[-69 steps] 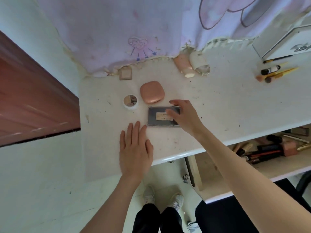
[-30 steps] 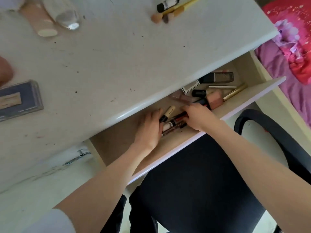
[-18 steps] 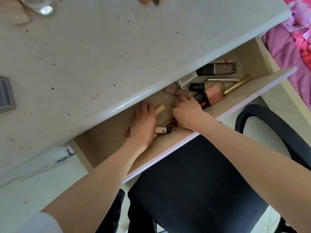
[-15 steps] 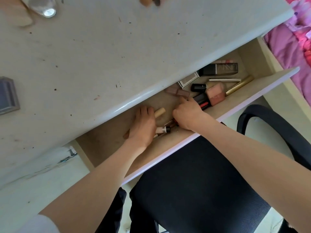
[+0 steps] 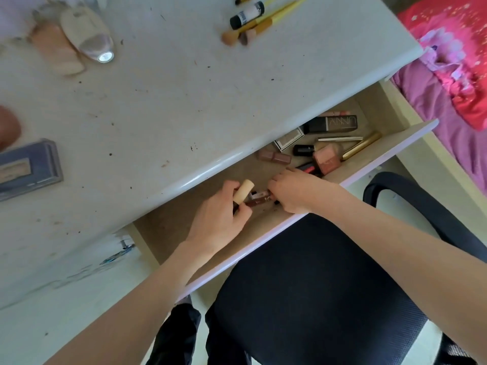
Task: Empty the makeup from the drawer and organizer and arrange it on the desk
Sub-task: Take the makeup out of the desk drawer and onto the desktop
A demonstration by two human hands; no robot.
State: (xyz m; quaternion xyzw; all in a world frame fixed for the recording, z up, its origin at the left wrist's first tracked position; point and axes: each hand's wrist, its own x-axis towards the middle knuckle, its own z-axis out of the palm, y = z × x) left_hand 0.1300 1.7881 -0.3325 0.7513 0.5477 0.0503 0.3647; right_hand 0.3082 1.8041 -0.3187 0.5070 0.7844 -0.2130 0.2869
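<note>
Gripping a beige-capped tube (image 5: 243, 191), left hand (image 5: 218, 217); right hand (image 5: 292, 192) pinches brown tube (image 5: 259, 199) beside it.

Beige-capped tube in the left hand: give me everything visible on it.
The tube shows a round, matte beige cap, likely plastic, sticking up and to the right out of the left hand. A dark section shows just below the cap; the rest of the body is hidden by the curled fingers. It is tilted, held over the open drawer, beside a brown tube that the right hand touches. No label is readable.
</note>
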